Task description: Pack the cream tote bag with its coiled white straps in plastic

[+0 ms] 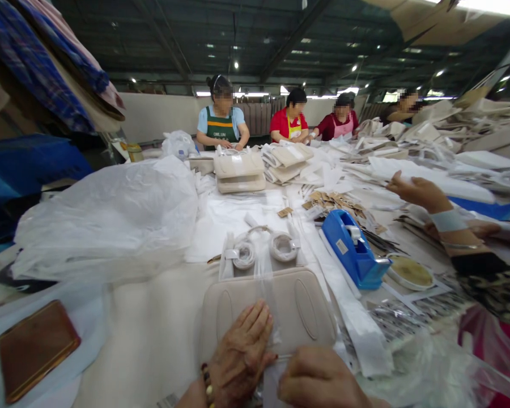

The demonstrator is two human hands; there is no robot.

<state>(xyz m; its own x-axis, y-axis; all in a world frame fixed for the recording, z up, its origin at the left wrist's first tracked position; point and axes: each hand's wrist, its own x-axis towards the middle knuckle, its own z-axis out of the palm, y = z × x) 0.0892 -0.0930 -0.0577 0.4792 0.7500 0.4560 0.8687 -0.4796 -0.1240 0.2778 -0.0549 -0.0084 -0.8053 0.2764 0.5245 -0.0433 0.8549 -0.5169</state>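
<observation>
A beige handbag (268,306) lies flat before me, a clear strip (263,262) running down over its middle. Flat on its front rests my left hand (244,345), fingers stretched out beside the strip. My right hand (321,378), a little blurred, is curled closed at the bag's lower edge, near the white strip below it; what its fingers hold is hidden. Just beyond the bag's top edge sit two coiled, wrapped straps (243,255). A blue tape dispenser (353,249) stands to the right.
Stacked beige bags (240,165) stand farther back. On the left are a large plastic bag (110,209) and a brown phone-like object (38,348). Cardboard tags (335,204) and a round dish (411,272) lie right. A co-worker's hand (420,190) reaches in; several people work across the table.
</observation>
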